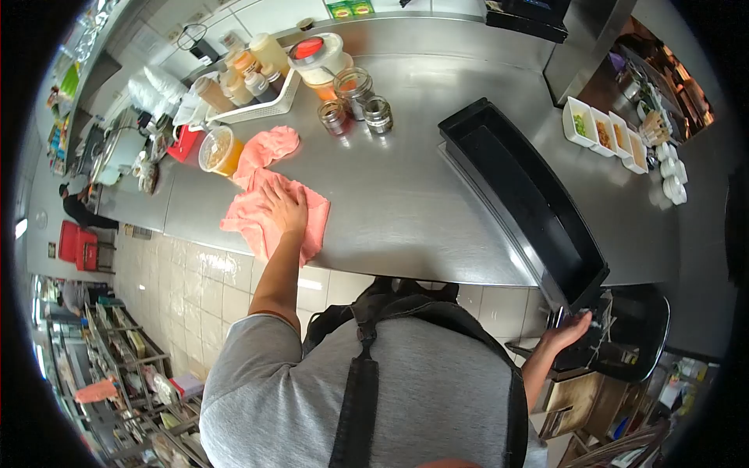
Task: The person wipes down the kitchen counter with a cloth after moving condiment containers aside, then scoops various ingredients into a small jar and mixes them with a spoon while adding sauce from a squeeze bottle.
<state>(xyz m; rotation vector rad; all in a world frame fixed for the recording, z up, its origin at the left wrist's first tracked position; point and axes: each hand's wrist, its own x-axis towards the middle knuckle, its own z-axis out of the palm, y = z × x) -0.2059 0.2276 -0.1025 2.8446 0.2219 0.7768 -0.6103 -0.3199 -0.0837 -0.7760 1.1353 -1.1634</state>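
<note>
My left hand (282, 207) lies flat with fingers spread on a crumpled pink cloth (316, 214) at the counter's front left edge. Just behind the cloth stands a clear plastic tub (221, 151) of orange-yellow contents. My right hand (568, 331) is low at the right, beside the near end of a long black tray (530, 187). Its fingers look extended, palm partly up; whether they touch the tray is unclear. The tray lies slantwise on the steel counter, its near end reaching past the front edge, with a metal strip along its left side.
Several glass jars (353, 92) and a red-lidded container (320, 58) stand at the back. A white basket (273, 105) holds sauce bottles. White dishes (605, 134) of chopped food sit at the right. A black bin (640, 335) stands below the edge. A person (82, 207) is far left.
</note>
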